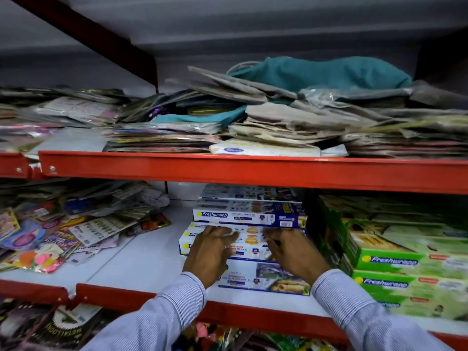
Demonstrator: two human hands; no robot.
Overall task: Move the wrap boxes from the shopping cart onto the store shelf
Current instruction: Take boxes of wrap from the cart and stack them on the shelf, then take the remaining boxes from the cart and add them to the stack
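Note:
A stack of blue-and-white Freshwrapp wrap boxes (249,217) stands on the white middle shelf (141,264) under the red rail. My left hand (210,252) lies flat with spread fingers on the front of a middle box in the stack. My right hand (291,252) presses the same box (249,245) from its right part, fingers spread. Neither hand is wrapped around a box. Another blue box (266,279) lies lowest, near the shelf's front edge. The shopping cart is out of view.
Green Freshwrapp boxes (395,272) are stacked tight against the right of the blue stack. Loose colourful packets (55,236) pile up at the shelf's left. The upper shelf (228,168) holds dusty flat packets and a teal cloth (321,72).

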